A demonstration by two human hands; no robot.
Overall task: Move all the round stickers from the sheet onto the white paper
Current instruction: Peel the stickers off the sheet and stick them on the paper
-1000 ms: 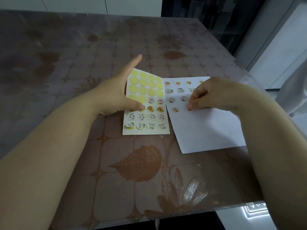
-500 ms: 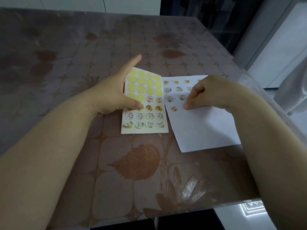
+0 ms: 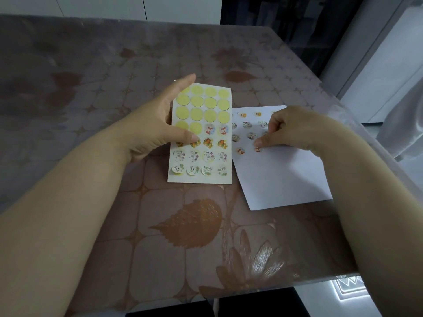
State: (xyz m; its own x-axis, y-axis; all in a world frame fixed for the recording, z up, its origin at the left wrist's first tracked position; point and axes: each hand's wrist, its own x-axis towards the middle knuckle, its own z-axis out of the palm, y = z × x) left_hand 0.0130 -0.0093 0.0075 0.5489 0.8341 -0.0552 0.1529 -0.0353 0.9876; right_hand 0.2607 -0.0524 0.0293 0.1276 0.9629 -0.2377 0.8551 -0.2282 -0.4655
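Note:
The sticker sheet [image 3: 199,178] lies left of the white paper [image 3: 281,179] on the table. Its upper rows are bare yellow circles and its lower rows still carry several round picture stickers [image 3: 207,156]. My left hand [image 3: 151,131] holds the sheet's left edge, with the thumb pressed on top and the fingers along and under the edge. My right hand [image 3: 295,129] has curled fingers, and its tip pins a round sticker [image 3: 257,149] onto the paper. Several stickers [image 3: 240,150] sit on the paper's upper left; others are hidden under the hand.
The table [image 3: 137,225] has a brown leaf-patterned cover under clear plastic. Its front edge runs close to me and its right edge slants past the paper. A pale cabinet [image 3: 389,76] stands beyond the right edge.
Both hands stay almost where they were. My right fingertip keeps pressing the same spot on the paper, and my left hand keeps its hold on the sheet.

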